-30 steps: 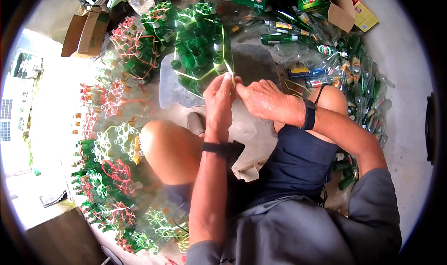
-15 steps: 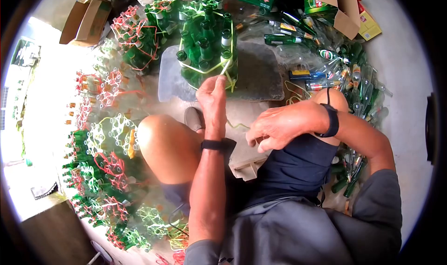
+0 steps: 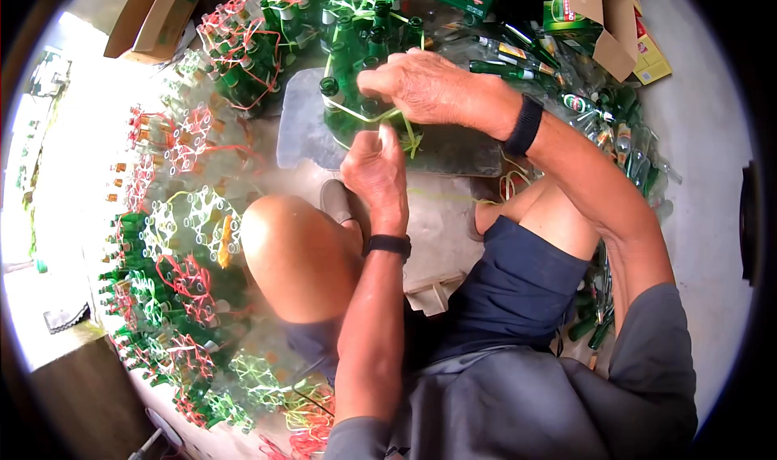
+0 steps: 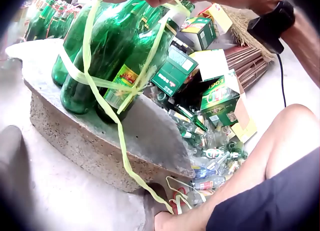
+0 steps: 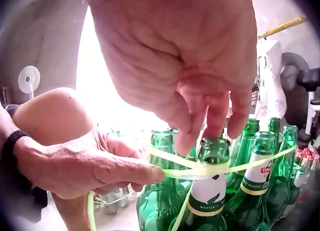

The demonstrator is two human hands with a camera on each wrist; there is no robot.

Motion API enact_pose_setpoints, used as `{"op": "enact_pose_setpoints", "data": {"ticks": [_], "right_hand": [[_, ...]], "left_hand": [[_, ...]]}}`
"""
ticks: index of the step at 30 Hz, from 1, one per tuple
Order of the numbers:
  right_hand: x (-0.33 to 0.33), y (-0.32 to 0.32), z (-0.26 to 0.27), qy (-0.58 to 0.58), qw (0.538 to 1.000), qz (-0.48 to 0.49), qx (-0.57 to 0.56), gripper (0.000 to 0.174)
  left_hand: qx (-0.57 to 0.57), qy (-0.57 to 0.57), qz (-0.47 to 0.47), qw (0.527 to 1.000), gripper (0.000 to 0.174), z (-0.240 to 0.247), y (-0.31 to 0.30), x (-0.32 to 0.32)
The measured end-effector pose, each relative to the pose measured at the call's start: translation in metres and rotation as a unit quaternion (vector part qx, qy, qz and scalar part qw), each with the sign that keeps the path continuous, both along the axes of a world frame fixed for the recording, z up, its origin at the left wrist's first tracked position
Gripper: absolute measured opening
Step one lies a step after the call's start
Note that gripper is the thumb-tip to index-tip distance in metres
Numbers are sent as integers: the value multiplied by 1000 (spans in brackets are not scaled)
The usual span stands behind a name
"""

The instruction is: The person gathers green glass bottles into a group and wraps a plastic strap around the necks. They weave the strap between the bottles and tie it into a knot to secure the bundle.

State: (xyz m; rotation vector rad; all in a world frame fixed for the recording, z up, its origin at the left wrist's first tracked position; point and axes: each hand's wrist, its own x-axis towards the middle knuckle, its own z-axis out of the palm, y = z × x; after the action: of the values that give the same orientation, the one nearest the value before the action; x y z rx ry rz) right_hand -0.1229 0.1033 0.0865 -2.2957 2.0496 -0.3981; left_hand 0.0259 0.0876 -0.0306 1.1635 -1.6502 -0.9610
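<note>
Green glass beer bottles (image 5: 210, 201) stand bundled together on a grey slab (image 3: 303, 120). Yellow-green plastic strap (image 5: 260, 163) runs around their necks, and more of it circles the bodies lower down in the left wrist view. At the near side of the bundle, my left hand (image 3: 374, 169) pinches the strap between thumb and fingers, beside a front bottle's neck. Above the necks is my right hand (image 3: 441, 88), its fingers pointing down around that front bottle's mouth. Its fingertips are partly hidden behind the glass, so I cannot tell whether they pinch the strap. A loose strap length (image 4: 125, 156) trails to the floor.
Loose bottles (image 3: 583, 104) lie heaped to the right, below open cartons (image 3: 599, 23). On the left stand many bottles tied with red and pale strap (image 3: 190, 140). Another cardboard box (image 3: 154, 19) sits at the far left. My bent knees flank the space before the slab.
Both hands were together at the strap; the right hand then dropped toward the right thigh and has since risen over the bottle necks. The left hand stays at the strap near the bundle.
</note>
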Motion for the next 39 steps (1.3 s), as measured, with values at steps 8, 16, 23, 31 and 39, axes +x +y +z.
{"op": "enact_pose_setpoints", "data": {"ticks": [8,16,23,31,39], "right_hand": [[-5,-15,-5,-20,979,-34,199,18],[-17,-40,-11,-103,934,-45,338,22],[-17,-21,-21,-293,930,-115,192,30],[-13,-8,-11,-439,872,-173,128,34],[-22,5,-13,-555,810,-183,42,38]], "left_hand": [[-31,-21,45,998,39,-6,4,-8],[7,19,32,999,42,-6,7,-10],[109,145,-42,982,40,-12,17,-14],[251,255,-117,926,42,4,17,-15],[403,299,-153,851,35,14,15,-19]]}}
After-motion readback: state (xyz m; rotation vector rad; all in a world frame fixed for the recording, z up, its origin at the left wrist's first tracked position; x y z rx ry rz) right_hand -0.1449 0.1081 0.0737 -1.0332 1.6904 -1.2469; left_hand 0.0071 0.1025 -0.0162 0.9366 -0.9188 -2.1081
